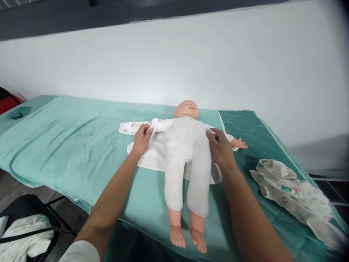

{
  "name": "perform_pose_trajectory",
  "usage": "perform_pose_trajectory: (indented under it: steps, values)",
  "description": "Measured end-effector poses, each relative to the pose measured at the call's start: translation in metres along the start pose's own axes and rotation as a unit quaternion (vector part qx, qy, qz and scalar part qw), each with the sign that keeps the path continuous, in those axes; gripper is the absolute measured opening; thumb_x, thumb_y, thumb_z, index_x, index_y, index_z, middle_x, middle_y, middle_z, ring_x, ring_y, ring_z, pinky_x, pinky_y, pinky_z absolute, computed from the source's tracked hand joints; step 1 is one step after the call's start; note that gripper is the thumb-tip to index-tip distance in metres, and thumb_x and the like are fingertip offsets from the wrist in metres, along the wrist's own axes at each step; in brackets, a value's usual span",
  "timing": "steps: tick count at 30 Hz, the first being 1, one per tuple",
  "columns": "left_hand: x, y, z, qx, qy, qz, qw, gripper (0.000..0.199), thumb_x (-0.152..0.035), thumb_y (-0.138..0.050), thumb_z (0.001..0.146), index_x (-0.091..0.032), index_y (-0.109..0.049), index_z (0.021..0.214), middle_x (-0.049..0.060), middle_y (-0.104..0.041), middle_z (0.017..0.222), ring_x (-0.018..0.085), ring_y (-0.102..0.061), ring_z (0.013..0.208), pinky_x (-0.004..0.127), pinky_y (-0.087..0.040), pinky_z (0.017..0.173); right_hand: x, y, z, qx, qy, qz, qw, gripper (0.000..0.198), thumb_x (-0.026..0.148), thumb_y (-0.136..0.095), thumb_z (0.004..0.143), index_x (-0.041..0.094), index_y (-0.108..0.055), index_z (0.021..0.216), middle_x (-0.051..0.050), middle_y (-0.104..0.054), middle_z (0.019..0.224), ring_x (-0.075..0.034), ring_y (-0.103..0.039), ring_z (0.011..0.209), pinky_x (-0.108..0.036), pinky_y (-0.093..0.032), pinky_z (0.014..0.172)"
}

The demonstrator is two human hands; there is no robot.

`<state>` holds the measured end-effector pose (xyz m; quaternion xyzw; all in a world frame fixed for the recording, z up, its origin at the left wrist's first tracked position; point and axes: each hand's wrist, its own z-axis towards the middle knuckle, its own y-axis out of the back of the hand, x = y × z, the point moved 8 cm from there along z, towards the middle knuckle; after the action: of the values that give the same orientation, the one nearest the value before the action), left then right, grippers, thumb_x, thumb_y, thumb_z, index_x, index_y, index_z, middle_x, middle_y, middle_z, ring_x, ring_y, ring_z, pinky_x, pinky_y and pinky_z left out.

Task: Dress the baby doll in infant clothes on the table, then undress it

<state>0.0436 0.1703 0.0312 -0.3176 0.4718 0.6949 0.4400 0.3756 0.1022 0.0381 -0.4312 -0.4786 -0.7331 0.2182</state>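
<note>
A baby doll [187, 145] with a white cloth body lies face up, its bare feet toward me. Beneath it is spread an open white baby shirt [149, 156], with a small print showing on one sleeve [128, 127]. My left hand [142, 138] is closed on the shirt's cloth beside the doll's arm on the left. That arm's hand is hidden. On the other side, my right hand [219, 145] pinches the shirt near the doll's upper arm. Past it, the doll's bare hand [240, 143] pokes out of the cloth.
A light green sheet [81, 145] covers the padded bed, with a darker green quilted cover [237, 120] at the right. Crumpled printed baby clothing [291, 193] lies there. Behind the bed stands a white wall [163, 65]. At lower left, a black chair [27, 203] holds pale cloth.
</note>
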Motion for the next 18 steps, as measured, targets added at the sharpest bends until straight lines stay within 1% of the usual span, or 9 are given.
perform_pose_trajectory:
  steps: [2, 5, 7, 9, 12, 15, 18]
  values:
    - [-0.004, 0.000, -0.001, 0.012, -0.002, 0.031, 0.999, 0.018, -0.038, -0.057, 0.096, -0.021, -0.062, 0.098, 0.003, -0.069, 0.098, 0.017, -0.060, 0.090, 0.029, -0.045, 0.085, -0.002, -0.001, 0.000, -0.004, -0.002, 0.024, 1.000, 0.063, 0.065, -0.053, 0.088, 0.020, -0.057, 0.133, -0.010, -0.071, 0.104, -0.027, -0.066, 0.096, -0.044, -0.051, 0.092]
    - [-0.006, 0.000, -0.002, 0.028, 0.003, 0.066, 0.997, 0.021, -0.039, -0.055, 0.096, -0.021, -0.063, 0.089, 0.001, -0.068, 0.089, 0.018, -0.059, 0.085, 0.030, -0.043, 0.081, -0.012, -0.006, 0.000, 0.020, -0.047, 0.039, 0.998, 0.066, 0.066, -0.053, 0.087, 0.021, -0.057, 0.136, -0.012, -0.071, 0.108, -0.028, -0.068, 0.095, -0.046, -0.053, 0.089]
    - [-0.007, 0.003, -0.003, 0.017, 0.003, 0.066, 0.998, 0.024, -0.041, -0.053, 0.097, -0.021, -0.061, 0.087, 0.000, -0.065, 0.085, 0.017, -0.057, 0.082, 0.030, -0.042, 0.078, -0.018, -0.008, -0.002, 0.037, -0.077, 0.053, 0.995, 0.065, 0.066, -0.053, 0.089, 0.023, -0.056, 0.137, -0.012, -0.073, 0.108, -0.029, -0.069, 0.094, -0.045, -0.055, 0.085]
    - [-0.010, 0.006, -0.004, 0.000, -0.005, 0.058, 0.998, 0.024, -0.040, -0.051, 0.098, -0.021, -0.059, 0.086, 0.000, -0.063, 0.084, 0.017, -0.056, 0.081, 0.029, -0.042, 0.078, -0.022, -0.010, -0.004, 0.043, -0.090, 0.079, 0.992, 0.065, 0.065, -0.054, 0.089, 0.026, -0.054, 0.140, -0.011, -0.074, 0.110, -0.029, -0.070, 0.096, -0.043, -0.057, 0.085]
    - [-0.015, 0.007, -0.005, -0.012, -0.020, 0.057, 0.998, 0.025, -0.040, -0.050, 0.099, -0.021, -0.056, 0.083, 0.000, -0.059, 0.082, 0.016, -0.054, 0.079, 0.029, -0.042, 0.077, -0.018, -0.015, -0.003, 0.066, -0.074, 0.126, 0.987, 0.068, 0.063, -0.058, 0.088, 0.027, -0.050, 0.146, -0.010, -0.072, 0.121, -0.029, -0.069, 0.110, -0.042, -0.055, 0.094]
    - [-0.020, 0.002, -0.004, -0.007, -0.019, 0.047, 0.999, 0.025, -0.040, -0.050, 0.099, -0.021, -0.055, 0.083, 0.000, -0.058, 0.081, 0.016, -0.053, 0.078, 0.029, -0.042, 0.076, -0.011, -0.024, 0.001, 0.112, -0.057, 0.161, 0.979, 0.073, 0.062, -0.061, 0.088, 0.029, -0.046, 0.151, -0.009, -0.069, 0.132, -0.029, -0.064, 0.123, -0.044, -0.050, 0.106]
    - [-0.025, -0.006, -0.002, -0.003, -0.012, 0.010, 1.000, 0.022, -0.039, -0.050, 0.100, -0.021, -0.056, 0.088, -0.001, -0.059, 0.082, 0.016, -0.052, 0.077, 0.028, -0.042, 0.076, -0.006, -0.036, 0.003, 0.142, -0.049, 0.205, 0.967, 0.078, 0.064, -0.061, 0.087, 0.030, -0.041, 0.155, -0.009, -0.063, 0.142, -0.029, -0.060, 0.130, -0.043, -0.048, 0.110]
